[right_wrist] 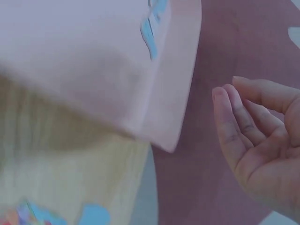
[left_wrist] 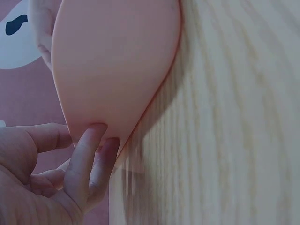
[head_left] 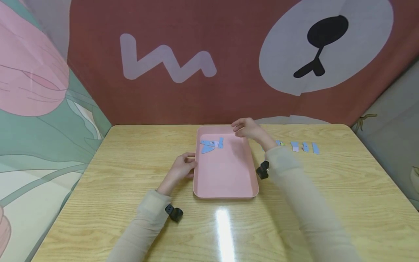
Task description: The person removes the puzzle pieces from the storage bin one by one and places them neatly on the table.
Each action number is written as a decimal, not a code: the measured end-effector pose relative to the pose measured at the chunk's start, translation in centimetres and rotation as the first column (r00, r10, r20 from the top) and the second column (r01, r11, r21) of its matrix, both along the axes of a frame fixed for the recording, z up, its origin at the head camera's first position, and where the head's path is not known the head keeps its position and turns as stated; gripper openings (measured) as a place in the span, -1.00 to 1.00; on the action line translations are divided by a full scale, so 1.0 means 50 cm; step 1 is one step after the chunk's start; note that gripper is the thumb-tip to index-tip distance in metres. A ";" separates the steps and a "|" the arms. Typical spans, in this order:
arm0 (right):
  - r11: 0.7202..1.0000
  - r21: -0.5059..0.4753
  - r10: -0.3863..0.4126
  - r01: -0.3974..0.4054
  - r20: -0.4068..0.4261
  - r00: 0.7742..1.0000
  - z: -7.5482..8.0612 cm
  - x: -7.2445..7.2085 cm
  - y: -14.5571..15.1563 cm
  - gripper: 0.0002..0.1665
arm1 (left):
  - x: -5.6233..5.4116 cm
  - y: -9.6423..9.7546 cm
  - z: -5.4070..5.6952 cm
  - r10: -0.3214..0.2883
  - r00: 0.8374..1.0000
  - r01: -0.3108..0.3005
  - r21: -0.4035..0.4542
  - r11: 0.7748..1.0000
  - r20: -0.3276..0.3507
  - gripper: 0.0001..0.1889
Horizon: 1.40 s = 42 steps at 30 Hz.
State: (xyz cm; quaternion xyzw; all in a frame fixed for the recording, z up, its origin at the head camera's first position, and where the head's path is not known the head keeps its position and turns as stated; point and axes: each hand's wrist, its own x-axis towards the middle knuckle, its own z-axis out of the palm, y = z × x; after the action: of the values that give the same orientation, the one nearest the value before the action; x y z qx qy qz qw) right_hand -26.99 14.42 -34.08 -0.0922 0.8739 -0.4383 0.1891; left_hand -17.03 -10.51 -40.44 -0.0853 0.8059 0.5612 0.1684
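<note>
Several flat blue pieces (head_left: 207, 149) lie clustered in the far left part of the pink tray (head_left: 226, 174); the left hand (head_left: 180, 166) rests loosely spread fingers on its outer left wall, and the right hand (head_left: 248, 128) hovers by the far right corner, thumb and fingertips narrowly apart, holding nothing. Light, steady left-hand pressure should keep the tray still, gentle fingertip nudges would suit such thin pieces, and the right sleeve (head_left: 306, 193) is best kept clear of the row of pieces (head_left: 295, 144) on the table (head_left: 147, 145).
</note>
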 end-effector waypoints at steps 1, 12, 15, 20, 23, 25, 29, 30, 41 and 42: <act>1.000 -0.008 -0.008 0.008 0.001 1.000 -0.005 0.000 -0.007 -0.48 | 0.000 0.000 0.000 -0.001 1.000 0.001 0.000 1.000 0.000 -0.53; 0.996 -0.031 -0.084 0.083 -0.036 0.996 -0.049 0.004 -0.068 -0.50 | 0.000 0.001 0.002 0.003 1.000 -0.003 0.030 1.000 0.007 -0.53; 0.997 0.016 -0.077 0.079 -0.081 0.994 -0.063 0.005 -0.074 -0.49 | 0.001 0.002 0.003 0.003 1.000 -0.003 0.032 0.999 0.009 -0.52; 0.998 0.024 -0.049 0.052 -0.119 0.992 -0.087 0.002 -0.074 -0.50 | 0.000 0.001 0.003 -0.003 1.000 0.003 0.023 1.000 0.016 -0.52; 0.999 -0.017 -0.037 0.035 -0.114 0.993 -0.096 0.001 -0.075 -0.51 | -0.001 0.000 0.003 -0.004 1.000 0.003 0.024 1.000 0.023 -0.52; 0.999 -0.023 -0.033 0.030 -0.122 0.992 -0.102 0.001 -0.075 -0.53 | -0.001 0.000 0.003 -0.004 1.000 0.003 0.026 1.000 0.026 -0.52; 1.000 -0.017 -0.025 0.023 -0.134 0.991 -0.114 0.003 -0.078 -0.59 | 0.000 0.000 0.004 -0.004 1.000 0.003 0.029 1.000 0.025 -0.52; 1.000 -0.013 -0.023 0.021 -0.140 0.990 -0.116 0.004 -0.080 -0.59 | 0.000 0.000 0.005 -0.004 1.000 0.003 0.028 1.000 0.024 -0.52; 0.995 0.084 -0.040 0.055 -0.168 0.985 -0.137 0.003 -0.084 -0.53 | 0.000 0.000 0.003 -0.005 1.000 0.005 0.029 1.000 0.017 -0.53; 0.994 0.090 -0.038 0.053 -0.166 0.985 -0.138 0.003 -0.084 -0.52 | 0.000 0.000 0.003 -0.005 1.000 0.005 0.029 1.000 0.016 -0.53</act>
State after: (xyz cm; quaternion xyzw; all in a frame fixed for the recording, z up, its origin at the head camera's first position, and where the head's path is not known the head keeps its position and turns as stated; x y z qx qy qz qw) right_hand -26.85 10.22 -41.00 -0.0988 0.9081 -0.3917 0.1107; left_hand -17.01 -10.52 -40.29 -0.0855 0.7963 0.5719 0.1776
